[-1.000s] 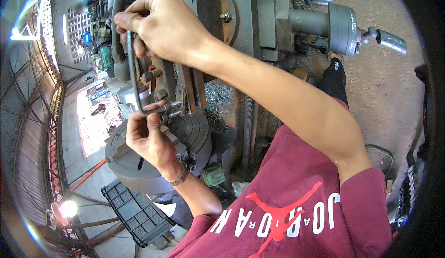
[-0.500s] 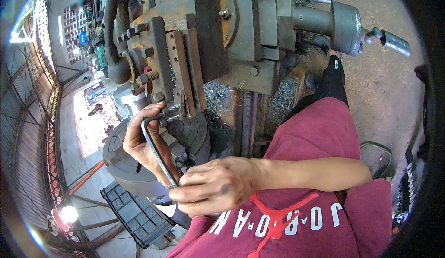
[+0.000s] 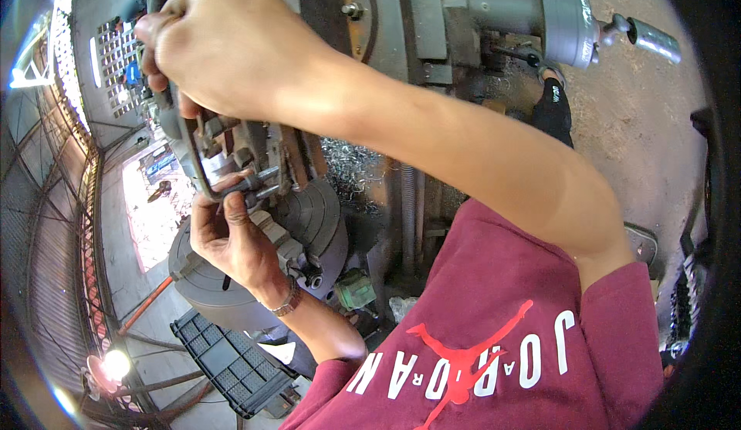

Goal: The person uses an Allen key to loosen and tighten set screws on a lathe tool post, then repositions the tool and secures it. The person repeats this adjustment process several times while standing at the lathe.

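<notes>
An L-shaped hex key stands with its bend down by two socket-head bolts that go into the side of the lathe's tool holder. My left hand pinches the key's short end at the bolt heads, thumb and fingers closed around it. Reaching across from the right, my right hand is closed on the upper part of the key's long arm. That hand and forearm cover much of the tool post. Whether the key's tip sits inside a bolt head I cannot tell.
Below the bolts is the round lathe chuck. Metal shavings lie beside the machine bed. A cylindrical handwheel hub juts out at upper right. A black slotted crate sits at lower left, near an orange bar.
My right hand has swung from low near my shirt up to the top left, carrying the key's long arm round from pointing down to pointing up. My left hand stays by the bolts.
</notes>
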`<state>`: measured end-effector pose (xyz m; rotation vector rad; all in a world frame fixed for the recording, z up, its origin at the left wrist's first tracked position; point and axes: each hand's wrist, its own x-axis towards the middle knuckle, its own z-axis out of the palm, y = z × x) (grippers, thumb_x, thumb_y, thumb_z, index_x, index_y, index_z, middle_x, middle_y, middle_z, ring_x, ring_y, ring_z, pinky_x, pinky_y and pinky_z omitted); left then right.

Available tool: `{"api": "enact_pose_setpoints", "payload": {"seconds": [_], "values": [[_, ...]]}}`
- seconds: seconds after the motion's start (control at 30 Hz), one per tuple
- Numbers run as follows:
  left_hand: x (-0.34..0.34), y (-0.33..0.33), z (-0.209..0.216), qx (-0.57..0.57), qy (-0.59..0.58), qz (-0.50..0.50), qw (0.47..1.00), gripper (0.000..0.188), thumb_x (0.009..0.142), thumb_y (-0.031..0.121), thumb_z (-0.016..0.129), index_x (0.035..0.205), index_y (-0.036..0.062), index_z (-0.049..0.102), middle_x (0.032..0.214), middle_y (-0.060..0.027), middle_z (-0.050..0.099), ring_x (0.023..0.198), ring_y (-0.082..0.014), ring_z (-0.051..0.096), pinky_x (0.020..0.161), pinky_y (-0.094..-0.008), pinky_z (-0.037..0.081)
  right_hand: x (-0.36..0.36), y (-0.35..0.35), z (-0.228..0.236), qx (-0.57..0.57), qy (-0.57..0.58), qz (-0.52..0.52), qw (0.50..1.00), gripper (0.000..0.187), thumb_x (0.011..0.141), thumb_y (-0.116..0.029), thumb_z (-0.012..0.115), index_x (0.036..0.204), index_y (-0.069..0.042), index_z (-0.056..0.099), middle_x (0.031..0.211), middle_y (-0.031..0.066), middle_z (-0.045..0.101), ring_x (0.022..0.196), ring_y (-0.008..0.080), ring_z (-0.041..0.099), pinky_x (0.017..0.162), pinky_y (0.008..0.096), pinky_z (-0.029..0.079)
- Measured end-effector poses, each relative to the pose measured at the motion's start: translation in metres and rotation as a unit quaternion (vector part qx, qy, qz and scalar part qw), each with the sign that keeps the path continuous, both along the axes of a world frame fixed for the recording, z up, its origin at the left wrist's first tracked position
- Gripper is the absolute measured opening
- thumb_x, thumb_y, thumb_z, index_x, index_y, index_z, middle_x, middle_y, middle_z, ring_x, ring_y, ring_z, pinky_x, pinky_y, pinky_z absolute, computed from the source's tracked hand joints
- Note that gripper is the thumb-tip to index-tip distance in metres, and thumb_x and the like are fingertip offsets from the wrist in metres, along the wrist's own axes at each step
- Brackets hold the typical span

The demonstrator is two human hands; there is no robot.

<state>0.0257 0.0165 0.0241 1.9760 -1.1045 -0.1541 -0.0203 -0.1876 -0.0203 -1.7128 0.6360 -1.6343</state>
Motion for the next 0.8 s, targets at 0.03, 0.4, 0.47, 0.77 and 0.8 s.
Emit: {"api": "enact_pose_setpoints", "payload": {"seconds": [0.03,0.4,0.47,0.77,0.8], "values": [[0.001,0.001,-0.001,0.001,-0.002,0.014,1.0,0.023,0.094,0.017,0.076,0.1,-0.0025,0.066,0.101,-0.0164,0.073,0.094,-0.0226,0.07,0.088,-0.0348,0.055,0.007,0.0,-0.004,0.002,0.021,0.024,0.999,0.023,0.089,-0.014,0.06,0.078,-0.001,0.075,0.066,0.0169,0.07,0.061,0.0316,0.072,0.058,0.0427,0.057],[0.004,-0.006,0.008,0.014,0.02,-0.04,0.999,0.019,0.097,0.011,0.069,0.107,-0.0039,0.063,0.106,-0.0192,0.07,0.101,-0.0284,0.067,0.099,-0.0428,0.049,0.02,-0.016,0.002,0.426,-0.186,0.377,0.801,0.035,0.098,-0.018,0.059,0.073,0.002,0.073,0.063,0.0141,0.072,0.052,0.018,0.07,0.054,0.0312,0.058],[0.003,-0.006,0.009,0.017,0.019,-0.033,0.999,0.02,0.1,0.014,0.067,0.109,-0.0033,0.063,0.104,-0.0177,0.07,0.098,-0.0271,0.068,0.095,-0.0402,0.052,0.021,-0.009,-0.001,0.408,-0.196,0.379,0.807,0.037,0.1,-0.018,0.058,0.075,0.004,0.072,0.063,0.0149,0.071,0.052,0.0172,0.069,0.053,0.0321,0.057],[0.001,0.012,0.016,-0.012,0.03,0.043,0.999,0.026,0.099,0.016,0.069,0.118,0.0001,0.062,0.118,-0.0183,0.068,0.11,-0.0253,0.064,0.097,-0.0406,0.053,-0.065,0.069,0.002,0.049,-0.385,0.238,0.89,0.022,0.088,-0.022,0.062,0.078,-0.002,0.066,0.082,0.017,0.068,0.073,0.0308,0.071,0.07,0.0447,0.059],[0.002,0.012,0.014,-0.004,0.005,0.038,0.999,0.027,0.098,0.018,0.07,0.117,0.0002,0.063,0.116,-0.0176,0.068,0.107,-0.0246,0.065,0.095,-0.041,0.053,-0.073,0.09,0.0,0.012,-0.322,0.281,0.904,0.021,0.088,-0.023,0.061,0.078,-0.005,0.064,0.084,0.0146,0.065,0.071,0.0298,0.07,0.068,0.0437,0.059]]}}
